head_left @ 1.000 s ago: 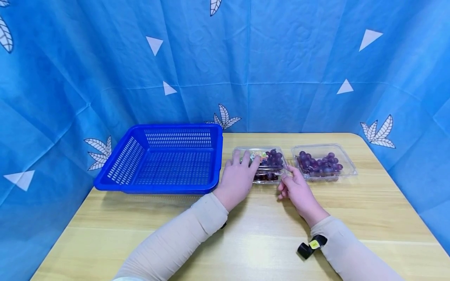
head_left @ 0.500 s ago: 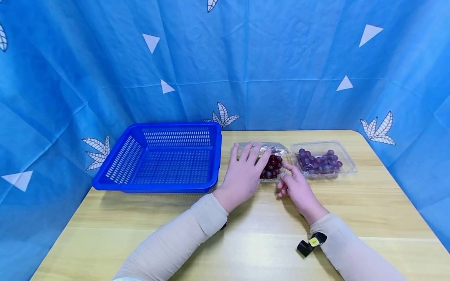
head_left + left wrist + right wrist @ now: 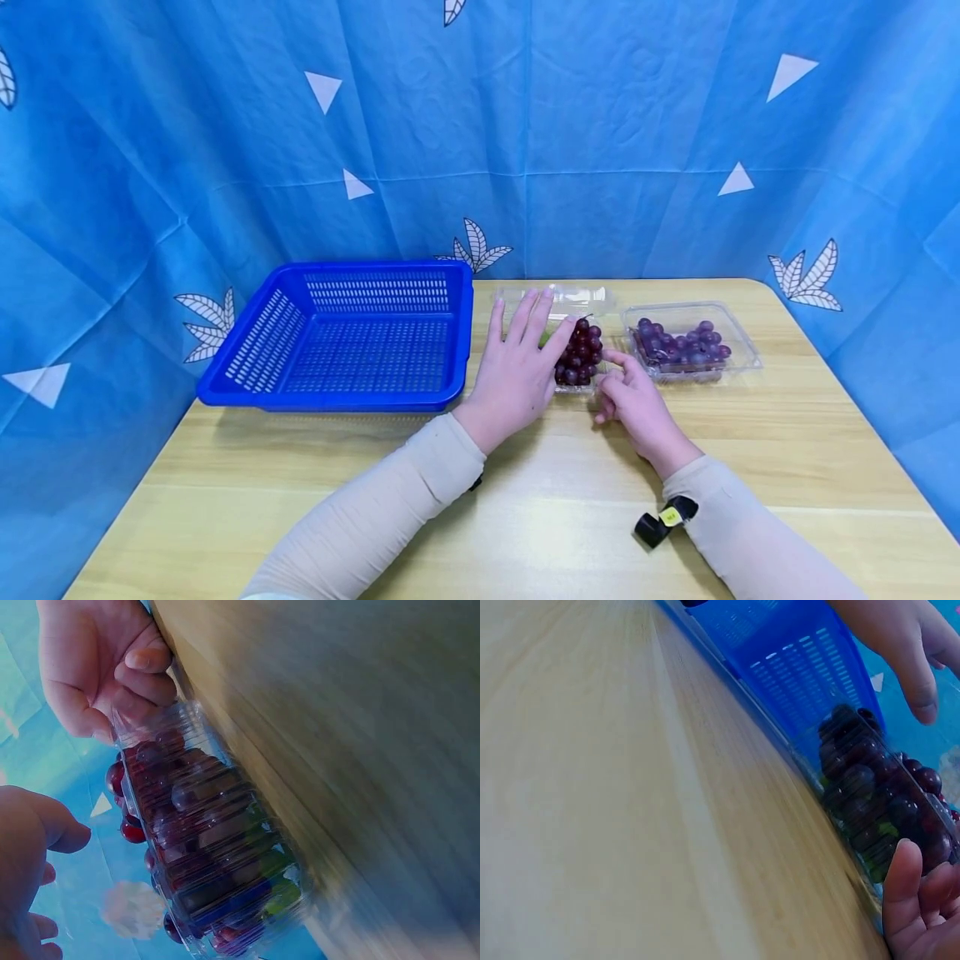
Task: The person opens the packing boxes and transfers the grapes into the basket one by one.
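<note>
Dark red grapes [image 3: 581,354] fill a clear plastic punnet [image 3: 202,862] on the table, with some green showing among them. Its transparent lid [image 3: 588,297] is folded back at the far side. Over the punnet's left part, my left hand [image 3: 517,362] has its fingers straight and spread toward the lid, hiding some grapes. In the left wrist view its thumb is apart from the fruit. My right hand [image 3: 637,408] holds the punnet's near right corner; its thumb [image 3: 904,874] lies by the wall and other fingers curl beneath.
A second clear punnet [image 3: 742,354] of purple grapes stands to the right, close to my right hand. On the left is a large blue plastic basket [image 3: 467,333] with slotted walls. Blue patterned curtain [image 3: 637,125] surrounds the wooden table [image 3: 540,517].
The punnet's lid has swung up and back, away from me, uncovering the grapes. My left fingers moved slightly farther back with it, while the right hand has stayed at the corner.
</note>
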`<action>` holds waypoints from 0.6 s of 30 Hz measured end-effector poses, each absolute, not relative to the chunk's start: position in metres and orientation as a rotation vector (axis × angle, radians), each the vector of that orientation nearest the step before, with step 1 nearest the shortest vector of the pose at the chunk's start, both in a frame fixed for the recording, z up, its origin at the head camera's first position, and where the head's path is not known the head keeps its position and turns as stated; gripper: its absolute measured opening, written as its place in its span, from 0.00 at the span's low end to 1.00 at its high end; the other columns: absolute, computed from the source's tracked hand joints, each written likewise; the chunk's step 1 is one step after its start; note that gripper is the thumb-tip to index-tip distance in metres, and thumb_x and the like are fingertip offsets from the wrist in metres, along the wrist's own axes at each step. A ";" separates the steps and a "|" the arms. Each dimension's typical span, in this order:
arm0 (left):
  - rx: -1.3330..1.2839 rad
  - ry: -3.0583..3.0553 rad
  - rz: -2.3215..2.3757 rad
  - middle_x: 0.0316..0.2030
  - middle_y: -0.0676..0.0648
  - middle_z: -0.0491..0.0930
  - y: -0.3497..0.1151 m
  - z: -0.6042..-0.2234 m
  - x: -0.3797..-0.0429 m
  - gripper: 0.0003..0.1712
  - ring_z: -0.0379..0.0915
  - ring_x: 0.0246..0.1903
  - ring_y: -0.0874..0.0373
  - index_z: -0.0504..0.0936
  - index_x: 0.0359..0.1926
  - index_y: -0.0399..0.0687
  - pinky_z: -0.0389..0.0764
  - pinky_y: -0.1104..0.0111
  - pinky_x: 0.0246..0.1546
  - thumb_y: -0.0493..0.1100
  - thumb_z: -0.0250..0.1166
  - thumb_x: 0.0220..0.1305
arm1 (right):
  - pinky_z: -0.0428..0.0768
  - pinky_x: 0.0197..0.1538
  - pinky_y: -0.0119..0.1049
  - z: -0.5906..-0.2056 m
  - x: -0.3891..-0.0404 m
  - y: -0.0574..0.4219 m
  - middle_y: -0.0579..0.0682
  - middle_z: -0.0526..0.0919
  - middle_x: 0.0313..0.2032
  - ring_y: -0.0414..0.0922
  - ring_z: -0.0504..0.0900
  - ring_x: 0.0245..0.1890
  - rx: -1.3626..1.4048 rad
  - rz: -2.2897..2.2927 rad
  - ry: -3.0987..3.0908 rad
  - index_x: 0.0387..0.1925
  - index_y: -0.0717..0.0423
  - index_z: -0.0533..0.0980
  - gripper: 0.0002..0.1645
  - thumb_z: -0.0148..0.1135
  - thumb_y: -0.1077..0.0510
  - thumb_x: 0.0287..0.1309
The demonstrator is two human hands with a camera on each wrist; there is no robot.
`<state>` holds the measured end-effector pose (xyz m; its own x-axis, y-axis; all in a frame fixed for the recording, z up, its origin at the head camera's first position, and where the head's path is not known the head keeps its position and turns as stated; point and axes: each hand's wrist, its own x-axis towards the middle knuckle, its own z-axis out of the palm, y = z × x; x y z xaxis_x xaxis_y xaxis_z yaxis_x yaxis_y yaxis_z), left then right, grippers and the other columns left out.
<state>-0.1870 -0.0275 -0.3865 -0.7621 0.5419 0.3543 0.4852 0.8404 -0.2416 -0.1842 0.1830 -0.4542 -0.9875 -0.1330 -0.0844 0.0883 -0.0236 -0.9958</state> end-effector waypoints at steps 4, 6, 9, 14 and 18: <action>-0.760 -2.606 0.174 0.80 0.38 0.34 -0.029 -0.386 -0.188 0.48 0.25 0.78 0.41 0.57 0.79 0.58 0.32 0.39 0.72 0.59 0.66 0.62 | 0.83 0.28 0.37 -0.454 -0.184 0.183 0.47 0.67 0.26 0.41 0.70 0.22 -0.056 -2.145 2.089 0.76 0.63 0.49 0.43 0.49 0.72 0.61; -0.768 -2.610 0.158 0.80 0.38 0.38 -0.029 -0.387 -0.188 0.46 0.28 0.78 0.41 0.59 0.78 0.57 0.35 0.39 0.73 0.59 0.66 0.62 | 0.83 0.28 0.37 -0.454 -0.184 0.183 0.48 0.67 0.29 0.41 0.71 0.23 -0.056 -2.140 2.098 0.77 0.62 0.48 0.44 0.49 0.72 0.61; -0.774 -2.636 0.148 0.79 0.39 0.42 -0.030 -0.389 -0.188 0.44 0.32 0.78 0.41 0.59 0.77 0.57 0.38 0.40 0.73 0.58 0.64 0.64 | 0.83 0.29 0.37 -0.455 -0.183 0.184 0.48 0.65 0.32 0.40 0.70 0.24 -0.053 -2.136 2.101 0.78 0.61 0.47 0.45 0.48 0.72 0.62; -0.770 -2.733 0.115 0.78 0.40 0.48 -0.030 -0.394 -0.188 0.41 0.40 0.77 0.41 0.60 0.77 0.57 0.47 0.42 0.73 0.60 0.61 0.68 | 0.82 0.28 0.36 -0.454 -0.184 0.184 0.48 0.66 0.32 0.39 0.69 0.23 -0.032 -2.138 2.079 0.78 0.60 0.48 0.39 0.48 0.66 0.70; -0.763 -2.804 0.100 0.77 0.41 0.52 -0.030 -0.398 -0.189 0.40 0.47 0.75 0.42 0.61 0.77 0.56 0.52 0.45 0.72 0.64 0.57 0.71 | 0.83 0.28 0.36 -0.453 -0.184 0.184 0.49 0.68 0.30 0.39 0.70 0.21 -0.037 -2.125 2.082 0.78 0.61 0.49 0.38 0.51 0.61 0.74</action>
<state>-0.1887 -0.0305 -0.3977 -0.8370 0.5071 0.2056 0.4911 0.8619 -0.1263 -0.1843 0.1835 -0.4534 -0.9858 -0.1361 -0.0984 0.1012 -0.0136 -0.9948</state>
